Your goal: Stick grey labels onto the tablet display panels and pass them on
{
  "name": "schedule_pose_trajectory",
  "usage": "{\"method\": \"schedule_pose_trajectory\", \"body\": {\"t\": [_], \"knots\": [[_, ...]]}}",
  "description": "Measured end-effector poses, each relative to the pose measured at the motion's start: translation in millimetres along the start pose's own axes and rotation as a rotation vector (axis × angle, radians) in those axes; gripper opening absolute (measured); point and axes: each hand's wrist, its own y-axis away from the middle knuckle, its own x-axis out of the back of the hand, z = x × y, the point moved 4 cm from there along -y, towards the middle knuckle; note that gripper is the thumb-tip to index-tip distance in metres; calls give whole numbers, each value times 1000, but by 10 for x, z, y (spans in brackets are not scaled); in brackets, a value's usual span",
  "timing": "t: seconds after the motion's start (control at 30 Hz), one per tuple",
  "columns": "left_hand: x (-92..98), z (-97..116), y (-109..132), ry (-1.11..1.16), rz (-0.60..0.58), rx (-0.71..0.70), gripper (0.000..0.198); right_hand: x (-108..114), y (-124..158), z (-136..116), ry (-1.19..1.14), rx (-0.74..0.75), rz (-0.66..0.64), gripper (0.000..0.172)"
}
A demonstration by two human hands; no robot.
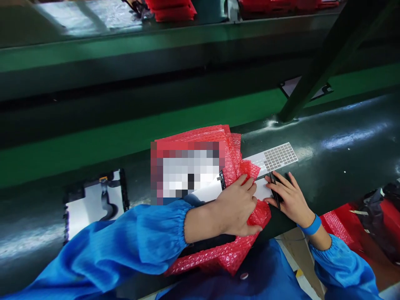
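Our left hand (237, 206) grips the red bubble bag (231, 162) at the bench's (343, 166) near edge. Our right hand (289, 196) pinches a black tool (275, 189) beside the label sheet (278, 156), with a post (315, 71) behind.

A blurry patch (187, 171) hides the top of our red bubble bags (233, 143). Our left hand (234, 208) covers part of them. We cannot read the tiny squares on the sticker sheet (279, 155).

Red bubble bag (233, 254) is gripped by left hand (236, 206). Black tweezers (275, 189) are held by right hand (290, 200) against label sheet (279, 156).
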Motion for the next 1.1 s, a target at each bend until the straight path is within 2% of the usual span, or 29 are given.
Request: {"method": "schedule_pose_trajectory", "body": {"t": [0.07, 0.13, 0.27, 0.37, 0.47, 0.67, 0.97, 1.1], "knots": [[15, 34, 13, -3, -4, 7, 80, 33, -13, 61, -60, -23, 20, 39], [34, 113, 26, -3, 23, 0, 74, 106, -29, 128, -185, -95, 96, 32], [4, 319, 4, 38, 30, -29, 77, 256, 8, 249, -555, -375, 288, 24], [-75, 372, -48, 52, -33, 24, 80, 245, 52, 250, -787, -510, 208, 24], [-143, 375, -87, 34, -82, 45, 82, 194, 83, 219, -910, -554, 79, 30], [-175, 385, -113, -2, -84, 68, 84, 178, 95, 241, -897, -571, 43, 32], [-187, 390, -114, -1, 0, 72, 82, 178, 83, 256, -870, -588, 46, 35], [-200, 399, -114, -4, -5, 69, 84, 180, 82, 256, -863, -585, 40, 34]]}}
